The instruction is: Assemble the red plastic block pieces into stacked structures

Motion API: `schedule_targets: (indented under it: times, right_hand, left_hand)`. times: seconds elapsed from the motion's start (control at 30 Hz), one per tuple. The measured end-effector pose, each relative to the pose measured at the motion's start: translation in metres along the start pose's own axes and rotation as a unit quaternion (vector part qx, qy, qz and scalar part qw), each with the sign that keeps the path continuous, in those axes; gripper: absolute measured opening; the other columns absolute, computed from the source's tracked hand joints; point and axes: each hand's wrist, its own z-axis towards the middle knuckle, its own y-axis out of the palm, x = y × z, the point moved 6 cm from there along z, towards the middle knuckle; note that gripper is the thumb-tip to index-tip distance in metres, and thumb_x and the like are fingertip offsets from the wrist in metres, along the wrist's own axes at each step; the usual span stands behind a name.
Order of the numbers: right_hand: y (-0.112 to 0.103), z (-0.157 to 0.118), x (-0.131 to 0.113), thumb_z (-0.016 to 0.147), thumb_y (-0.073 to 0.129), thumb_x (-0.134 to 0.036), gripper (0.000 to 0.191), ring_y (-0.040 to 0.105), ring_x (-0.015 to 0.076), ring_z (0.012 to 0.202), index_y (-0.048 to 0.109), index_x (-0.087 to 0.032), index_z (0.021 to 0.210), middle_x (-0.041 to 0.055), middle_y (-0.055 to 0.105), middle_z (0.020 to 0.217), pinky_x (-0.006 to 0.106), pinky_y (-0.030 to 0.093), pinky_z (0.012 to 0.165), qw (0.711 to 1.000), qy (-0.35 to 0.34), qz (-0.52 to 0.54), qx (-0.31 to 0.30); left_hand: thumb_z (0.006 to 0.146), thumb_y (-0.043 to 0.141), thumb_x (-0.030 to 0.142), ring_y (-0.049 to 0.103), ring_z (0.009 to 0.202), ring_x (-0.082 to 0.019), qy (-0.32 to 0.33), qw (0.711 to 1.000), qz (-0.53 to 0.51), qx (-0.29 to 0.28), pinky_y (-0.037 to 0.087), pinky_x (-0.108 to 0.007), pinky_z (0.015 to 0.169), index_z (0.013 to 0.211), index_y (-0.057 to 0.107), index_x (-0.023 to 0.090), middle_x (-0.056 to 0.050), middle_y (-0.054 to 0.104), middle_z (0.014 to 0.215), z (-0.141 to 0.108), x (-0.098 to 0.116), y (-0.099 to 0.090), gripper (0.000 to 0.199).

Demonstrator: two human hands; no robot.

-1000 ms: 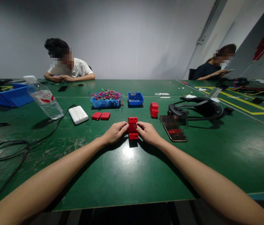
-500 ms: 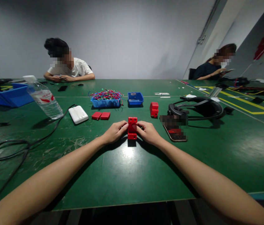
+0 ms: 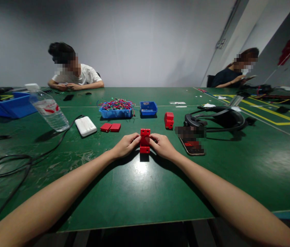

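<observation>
Much of the red block assembly (image 3: 145,140) is sitting hidden: the fingers of both hands are covering its middle, so only its top piece with two small holes and its bottom piece are showing, and how the pieces join is not making itself clear. The faces of the two other people are blurred, and part of the phone (image 3: 192,145) is blurred as well. The person's forearms are running out of the bottom corners of the view, and the blue bin (image 3: 8,104) at far left is being cut by the edge.

The red block assembly is standing at the middle of the green table (image 3: 140,192), its long axis running upright, the holed end pointing up and its lower piece appearing to rest on the tabletop. The left hand (image 3: 125,145) is gripping it from the left side and the right hand (image 3: 161,145) from the right, fingertips pressing against the middle section.

Behind it, two flat red pieces (image 3: 110,127) are lying side by side, with a white box (image 3: 85,125) just to their left and a tilted water bottle (image 3: 48,109) further left. A blue tray of coloured wires (image 3: 116,109) and a small blue tray (image 3: 148,108) are sitting further back, a second red block (image 3: 169,120) to their right, beside a black headset (image 3: 218,118).
</observation>
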Motion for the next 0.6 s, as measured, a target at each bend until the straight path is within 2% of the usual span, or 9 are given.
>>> schedule_targets:
  times: [0.17, 0.47, 0.6]
  right_hand:
    - [0.0007, -0.0001, -0.0002, 0.097, 0.045, -0.033, 0.034, 0.067, 0.0196, 0.086, 0.074, -0.015, 0.100, 0.0078, 0.075, 0.096, 0.027, 0.044, 0.076, 1.000, 0.011, 0.005, -0.008]
    - [-0.0007, -0.0001, -0.0020, 0.094, 0.048, -0.032, 0.031, 0.066, 0.0194, 0.082, 0.074, -0.016, 0.095, 0.0062, 0.075, 0.091, 0.027, 0.044, 0.072, 1.000, 0.013, 0.009, 0.000]
    - [-0.0009, 0.0000, -0.0024, 0.094, 0.049, -0.032, 0.030, 0.067, 0.0198, 0.085, 0.074, -0.017, 0.098, 0.0057, 0.076, 0.095, 0.027, 0.045, 0.073, 1.000, 0.011, 0.017, -0.003]
  left_hand:
    - [0.098, 0.036, 0.044, 0.059, 0.079, -0.017, 0.003, 1.000, 0.002, -0.006, 0.046, -0.026, 0.075, 0.093, 0.060, 0.015, -0.004, 0.065, 0.087, -0.0006, 0.0002, 0.0007, 0.038]
    - [0.097, 0.036, 0.043, 0.060, 0.081, -0.018, 0.006, 1.000, 0.010, 0.001, 0.047, -0.028, 0.077, 0.095, 0.061, 0.015, -0.005, 0.067, 0.090, -0.0011, 0.0041, -0.0006, 0.038]
    - [0.097, 0.036, 0.043, 0.060, 0.080, -0.018, 0.007, 1.000, 0.014, 0.008, 0.047, -0.028, 0.078, 0.097, 0.061, 0.016, -0.005, 0.068, 0.091, -0.0012, 0.0060, -0.0016, 0.037]
